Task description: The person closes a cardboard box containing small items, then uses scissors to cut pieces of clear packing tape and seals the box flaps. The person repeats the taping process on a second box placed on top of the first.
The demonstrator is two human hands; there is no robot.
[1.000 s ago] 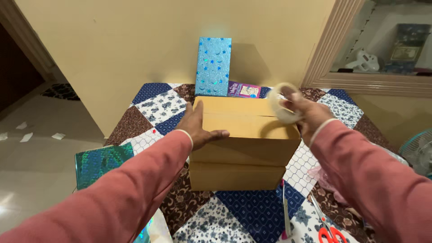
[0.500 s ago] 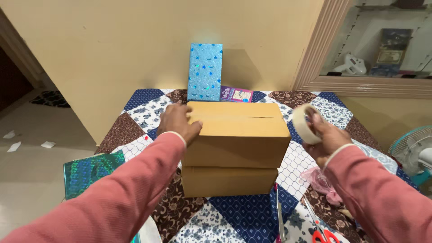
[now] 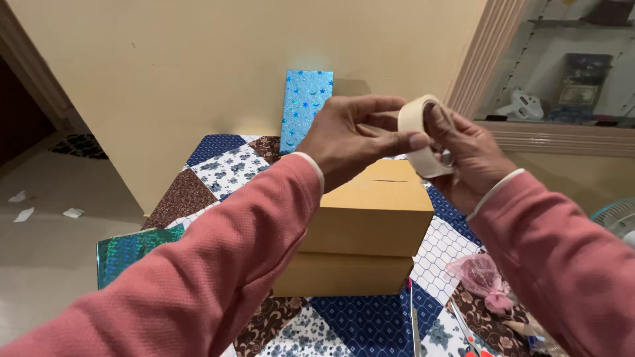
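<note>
— Cream tape, is that what you have up there?

— Yes. Your right hand (image 3: 473, 155) holds the roll of masking tape (image 3: 423, 135) raised in front of you, fingers curled around its rim and through its hole. Your left hand (image 3: 350, 135) reaches across from the other side, thumb and forefinger pinched together on the roll's edge nearest you.

— And the arms?

— Both forearms in pink sleeves rise from the lower corners and meet at the roll, wrists bent inward, palms facing each other.

— What sits below your fingers?

— Right under them stands a tan cardboard box (image 3: 370, 215), its lid shut, with a thin slit in the top; what is inside cannot be seen. It rests on a patchwork cloth (image 3: 225, 168).

— Anything else about?

— Beyond your left fingertips a blue starred packet (image 3: 305, 109) leans upright against the wall. Below your right wrist lies a pink plastic pouch (image 3: 481, 277); what it contains is too blurred to tell. Left of your left sleeve, a shiny green sheet (image 3: 129, 251) pokes out.
</note>
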